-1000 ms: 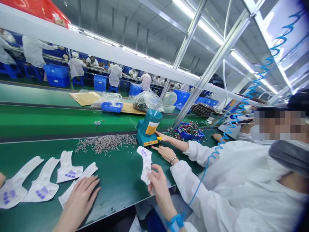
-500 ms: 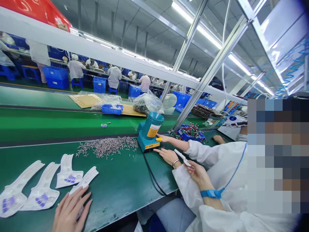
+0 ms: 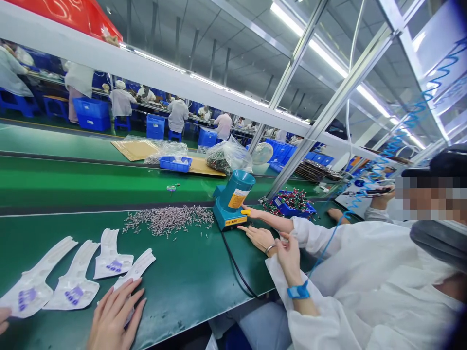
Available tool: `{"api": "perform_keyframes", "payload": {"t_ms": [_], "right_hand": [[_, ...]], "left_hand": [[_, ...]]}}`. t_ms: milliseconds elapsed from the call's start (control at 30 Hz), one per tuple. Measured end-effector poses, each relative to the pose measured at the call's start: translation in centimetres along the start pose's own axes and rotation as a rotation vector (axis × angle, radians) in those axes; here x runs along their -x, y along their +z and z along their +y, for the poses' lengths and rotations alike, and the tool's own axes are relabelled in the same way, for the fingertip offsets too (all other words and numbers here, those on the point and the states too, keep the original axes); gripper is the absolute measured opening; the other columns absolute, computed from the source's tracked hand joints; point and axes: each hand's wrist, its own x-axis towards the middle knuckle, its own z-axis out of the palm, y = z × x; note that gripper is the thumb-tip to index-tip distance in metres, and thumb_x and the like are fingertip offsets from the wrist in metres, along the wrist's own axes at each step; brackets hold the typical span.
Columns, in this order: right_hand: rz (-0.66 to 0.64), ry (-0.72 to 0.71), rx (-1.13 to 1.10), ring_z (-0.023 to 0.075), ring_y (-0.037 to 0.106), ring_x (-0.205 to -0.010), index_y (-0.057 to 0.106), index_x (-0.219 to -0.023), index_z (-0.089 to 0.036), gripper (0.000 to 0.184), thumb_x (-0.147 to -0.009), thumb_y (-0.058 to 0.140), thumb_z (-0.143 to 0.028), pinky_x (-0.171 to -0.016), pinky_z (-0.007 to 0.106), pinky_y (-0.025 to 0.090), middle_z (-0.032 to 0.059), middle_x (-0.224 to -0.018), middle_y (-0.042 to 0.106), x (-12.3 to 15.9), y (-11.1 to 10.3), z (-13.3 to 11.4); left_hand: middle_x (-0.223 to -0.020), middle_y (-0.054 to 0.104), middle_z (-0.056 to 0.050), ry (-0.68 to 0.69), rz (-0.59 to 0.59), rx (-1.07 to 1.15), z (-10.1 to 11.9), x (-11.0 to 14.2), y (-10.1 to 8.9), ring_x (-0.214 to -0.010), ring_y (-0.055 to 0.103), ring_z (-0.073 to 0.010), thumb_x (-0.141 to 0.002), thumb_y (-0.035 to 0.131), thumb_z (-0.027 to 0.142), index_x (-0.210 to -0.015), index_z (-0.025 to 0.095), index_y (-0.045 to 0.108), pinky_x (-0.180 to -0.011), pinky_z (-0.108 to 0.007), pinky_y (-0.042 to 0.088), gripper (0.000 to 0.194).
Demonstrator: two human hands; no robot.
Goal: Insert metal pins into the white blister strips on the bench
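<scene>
My right hand lies with fingers stretched over a white curved plastic shell, covering its lower part. At the far left edge only a few fingertips of my left hand show, beside the wide end of another white shell with a purple patch. Whether they pinch it is not clear. Between my hands lie a similar shell and a shorter one, both with purple patches. Farther back is a pile of small grey metal parts that look like screws.
A teal machine with a funnel top stands right of the pile, its black cable crossing the table. Co-worker hands reach to it; another co-worker hand wears a blue wrist strap. A blue bin holds coloured parts.
The view has shifted, and fingertips of my left hand have come in at the left edge. My right hand stays on the shell. The strapped co-worker hand has turned; its white piece no longer shows.
</scene>
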Motion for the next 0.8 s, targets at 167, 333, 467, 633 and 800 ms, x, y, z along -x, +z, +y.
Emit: {"api": "perform_keyframes", "payload": {"t_ms": [167, 333, 467, 633, 800], "right_hand": [[-0.077, -0.102, 0.053, 0.0242, 0.060, -0.081, 0.059, -0.089, -0.023, 0.027, -0.074, 0.065, -0.045, -0.072, 0.039, 0.050, 0.0089, -0.093, 0.064, 4.4, 5.7, 0.3], [-0.224, -0.160, 0.097, 0.0248, 0.061, -0.081, 0.063, -0.089, -0.022, 0.015, -0.081, 0.059, -0.034, -0.072, 0.039, 0.050, 0.0095, -0.094, 0.063, 7.6, 9.8, 0.6], [-0.302, -0.206, 0.132, 0.0239, 0.061, -0.082, 0.063, -0.083, -0.022, 0.010, -0.079, 0.056, -0.028, -0.073, 0.037, 0.051, 0.0093, -0.095, 0.062, 8.7, 11.2, 1.0], [-0.316, -0.246, 0.178, 0.0236, 0.062, -0.086, 0.062, -0.082, -0.021, 0.011, -0.079, 0.052, -0.024, -0.076, 0.036, 0.052, 0.0099, -0.096, 0.061, 9.1, 11.5, 1.8], [-0.310, -0.273, 0.210, 0.0234, 0.063, -0.087, 0.062, -0.083, -0.020, 0.013, -0.080, 0.050, -0.024, -0.075, 0.036, 0.053, 0.0109, -0.098, 0.062, 9.1, 11.4, 2.4]], "left_hand": [[-0.125, 0.069, -0.008, 0.017, 0.000, 0.017, -0.1, -0.1, 0.0, -0.111, 0.066, -0.0305, -0.094, 0.052, 0.035, -0.110, 0.025, 0.068, -0.101, -0.047, 0.041, 0.024], [-0.124, 0.070, -0.009, 0.033, 0.007, 0.006, 0.1, -0.4, -0.2, -0.110, 0.066, -0.0288, -0.096, 0.051, 0.036, -0.111, 0.024, 0.067, -0.099, -0.045, 0.041, 0.024], [-0.124, 0.069, -0.008, 0.007, 0.003, 0.011, 0.2, -0.3, -0.1, -0.112, 0.064, -0.0282, -0.097, 0.050, 0.038, -0.111, 0.024, 0.066, -0.101, -0.044, 0.040, 0.026], [-0.126, 0.068, -0.009, 0.001, -0.002, 0.024, 0.1, 0.0, 0.2, -0.114, 0.063, -0.0289, -0.098, 0.049, 0.040, -0.112, 0.024, 0.066, -0.102, -0.044, 0.038, 0.028], [-0.123, 0.070, -0.010, 0.029, 0.027, 0.017, 0.2, -0.5, -0.2, -0.111, 0.064, -0.0283, -0.098, 0.049, 0.039, -0.109, 0.023, 0.067, -0.100, -0.044, 0.038, 0.027]]}}
